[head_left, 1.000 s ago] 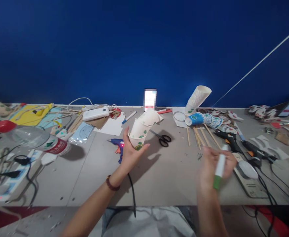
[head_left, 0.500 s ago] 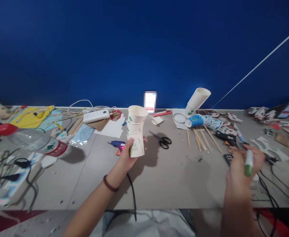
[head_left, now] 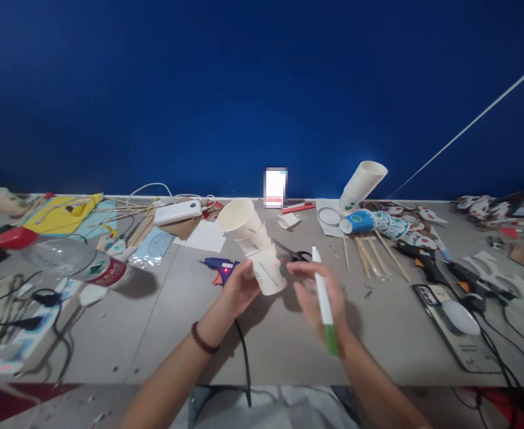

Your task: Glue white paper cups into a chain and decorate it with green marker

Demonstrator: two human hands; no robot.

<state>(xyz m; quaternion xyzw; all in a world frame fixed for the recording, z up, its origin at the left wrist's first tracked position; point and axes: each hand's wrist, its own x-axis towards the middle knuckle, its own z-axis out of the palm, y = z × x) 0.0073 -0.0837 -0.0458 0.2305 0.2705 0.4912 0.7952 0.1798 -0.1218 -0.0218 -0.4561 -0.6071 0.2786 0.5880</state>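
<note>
My left hand [head_left: 238, 290] is closed round the lower part of a tilted column of paper cups [head_left: 268, 268], whose wide mouth points up and to the left. Just right of the cups is my right hand [head_left: 322, 298], with a white marker with a green end [head_left: 323, 298] lodged between thumb and fingers. The fingertips of that hand come close to the lowest cup; whether they touch it I cannot tell. Behind the right hand lie black-handled scissors [head_left: 300, 255], partly covered. A blue glue gun [head_left: 220, 268] rests on the table left of the cups.
A plastic bottle [head_left: 105, 268] lies at the left, near a power strip [head_left: 42, 328]. Stacked white cups [head_left: 363, 182] lean at the back, behind blue patterned cups [head_left: 360, 221] and wooden sticks [head_left: 364, 256]. On the right are black glue guns [head_left: 422, 259] and a phone [head_left: 456, 333].
My right hand has come from the far right to beside the cups, bringing the marker. My left hand has tilted the cup column, its mouth leaning left and its base swinging right.
</note>
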